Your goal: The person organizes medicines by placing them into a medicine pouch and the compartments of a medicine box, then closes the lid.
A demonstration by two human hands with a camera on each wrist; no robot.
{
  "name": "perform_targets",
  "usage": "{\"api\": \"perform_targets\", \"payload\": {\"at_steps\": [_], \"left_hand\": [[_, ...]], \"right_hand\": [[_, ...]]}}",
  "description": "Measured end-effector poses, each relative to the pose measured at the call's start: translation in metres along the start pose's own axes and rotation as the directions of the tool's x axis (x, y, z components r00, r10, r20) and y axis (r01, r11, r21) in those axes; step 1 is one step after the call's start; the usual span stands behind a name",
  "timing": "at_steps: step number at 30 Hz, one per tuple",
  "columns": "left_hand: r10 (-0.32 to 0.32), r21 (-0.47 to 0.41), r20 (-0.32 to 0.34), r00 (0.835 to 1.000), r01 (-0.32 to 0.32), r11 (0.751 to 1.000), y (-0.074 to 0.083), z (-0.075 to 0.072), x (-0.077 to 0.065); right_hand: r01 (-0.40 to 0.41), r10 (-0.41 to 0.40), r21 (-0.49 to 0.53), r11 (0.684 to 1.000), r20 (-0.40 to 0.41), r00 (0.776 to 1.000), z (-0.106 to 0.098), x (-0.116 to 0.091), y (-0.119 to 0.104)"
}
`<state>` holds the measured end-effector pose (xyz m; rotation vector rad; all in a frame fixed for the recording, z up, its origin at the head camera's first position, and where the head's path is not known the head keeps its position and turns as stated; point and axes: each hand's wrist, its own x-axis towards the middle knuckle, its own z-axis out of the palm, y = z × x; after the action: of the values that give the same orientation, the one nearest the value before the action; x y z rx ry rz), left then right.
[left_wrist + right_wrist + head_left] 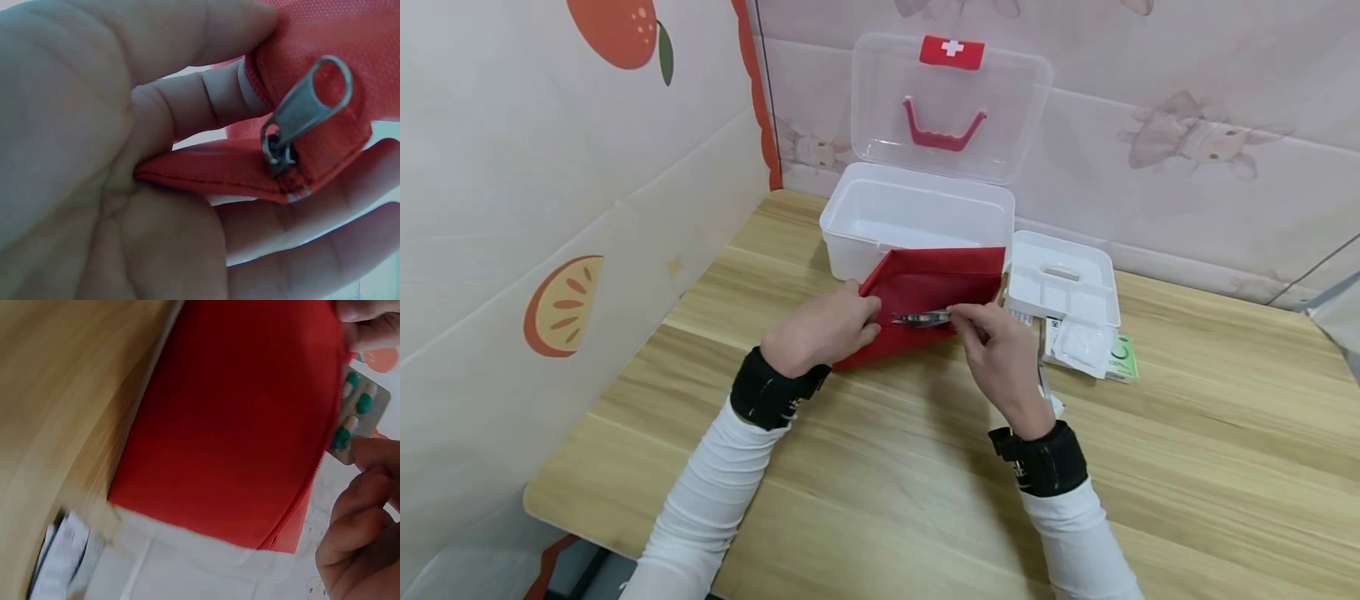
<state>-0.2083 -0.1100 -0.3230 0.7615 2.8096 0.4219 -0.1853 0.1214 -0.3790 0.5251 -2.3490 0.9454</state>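
one capsule blister pack [367,407], at the mouth of one red zip pouch [225,425], pinched at one end by right grip [1003,354], left grip [820,329] pinching the pouch; possible fault: pack snagging on the zip [335,419] should the pouch sag.

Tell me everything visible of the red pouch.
The red pouch looks like woven fabric, with stitched seams, a zipper along its mouth and a metal pull. Tilted and unzipped, it gapes toward the person before the white box. The left grip holds its edge; a blister pack overlaps its mouth. Whether its base touches the table is unclear.
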Motion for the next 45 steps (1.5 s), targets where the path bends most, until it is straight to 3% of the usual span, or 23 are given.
{"api": "perform_targets", "payload": {"at_steps": [5, 10, 18, 23, 27, 31, 35, 40, 45], "left_hand": [[-0.003, -0.011, 0.002, 1.0, 0.003, 1.0, 0.0, 0.0, 0.001], [-0.003, -0.005, 0.007, 1.0, 0.003, 1.0, 0.0, 0.001, 0.002], [-0.006, -0.002, 0.007, 1.0, 0.006, 1.0, 0.001, 0.001, 0.002], [-0.001, -0.004, 0.002, 1.0, 0.002, 1.0, 0.001, 0.001, 0.002], [0.011, 0.005, -0.003, 1.0, -0.011, 1.0, 0.001, 0.001, 0.002], [0.017, 0.008, -0.003, 1.0, -0.017, 1.0, 0.001, 0.001, 0.002], [0.017, -0.005, -0.004, 1.0, -0.017, 1.0, 0.0, 0.001, 0.002], [0.02, -0.014, -0.005, 1.0, -0.021, 1.0, 0.0, 0.002, 0.003], [0.008, -0.026, 0.008, 1.0, -0.008, 1.0, 0.0, 0.001, 0.002]], "right_hand": [[-0.019, 0.021, -0.112, 0.994, 0.02, 1.0, 0.002, -0.001, 0.004], [-0.049, 0.052, -0.158, 0.986, 0.016, 0.998, 0.002, -0.001, 0.007], [-0.093, 0.1, -0.157, 0.983, 0.039, 0.994, 0.002, -0.001, 0.006], [-0.063, 0.077, -0.111, 0.992, 0.129, 0.989, 0.005, -0.002, 0.0], [-0.015, 0.033, -0.072, 0.997, 0.251, 0.967, 0.007, -0.002, -0.005], [0.032, 0.0, -0.076, 0.997, 0.39, 0.921, 0.007, -0.003, -0.007], [0.04, -0.001, -0.072, 0.997, 0.468, 0.884, 0.006, -0.003, -0.007], [-0.027, 0.028, -0.009, 1.0, 0.501, 0.865, 0.005, -0.004, -0.008], [-0.054, 0.058, -0.023, 0.998, 0.477, 0.877, 0.002, -0.003, -0.008]]}}
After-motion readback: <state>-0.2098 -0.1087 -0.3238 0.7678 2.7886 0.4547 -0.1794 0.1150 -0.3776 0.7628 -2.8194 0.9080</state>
